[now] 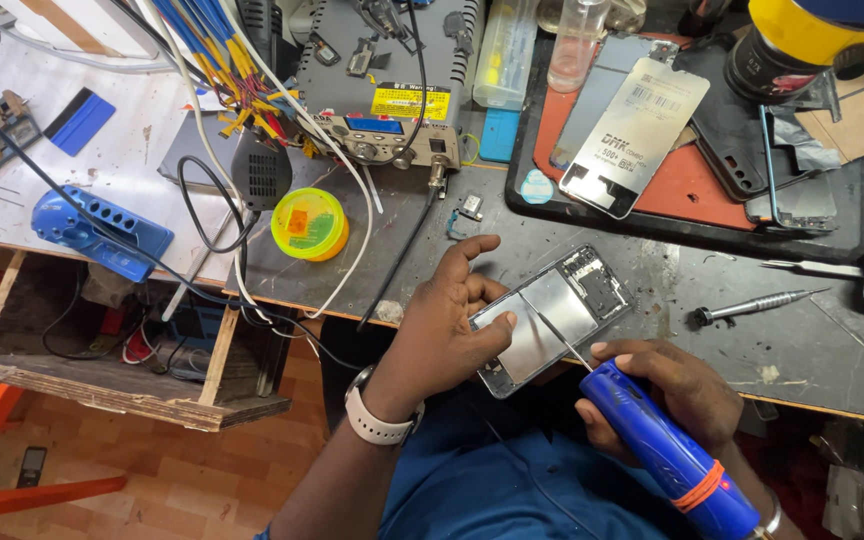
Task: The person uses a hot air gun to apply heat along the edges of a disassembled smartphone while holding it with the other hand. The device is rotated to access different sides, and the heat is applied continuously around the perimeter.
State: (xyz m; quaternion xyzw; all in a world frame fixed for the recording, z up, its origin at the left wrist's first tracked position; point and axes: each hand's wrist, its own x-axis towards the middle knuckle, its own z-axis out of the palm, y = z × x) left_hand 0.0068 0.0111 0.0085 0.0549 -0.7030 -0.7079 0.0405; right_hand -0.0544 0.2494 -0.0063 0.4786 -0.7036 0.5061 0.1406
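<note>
My left hand [447, 335] grips an opened phone [557, 315] that lies tilted at the near edge of the dark workbench [802, 350], its metal inside facing up. My thumb rests on the phone's lower left part. My right hand [667, 390] holds a blue electric screwdriver [667, 450] with an orange band. Its thin bit touches the middle of the phone's inner plate. A pale watch sits on my left wrist.
A manual screwdriver [752, 305] and tweezers [812, 268] lie right of the phone. Behind it a black tray [692, 225] holds phone panels and a red mat. A grey power supply [382, 90], a yellow-green round tin [309, 223], cables and a blue tool stand [102, 232] sit at left.
</note>
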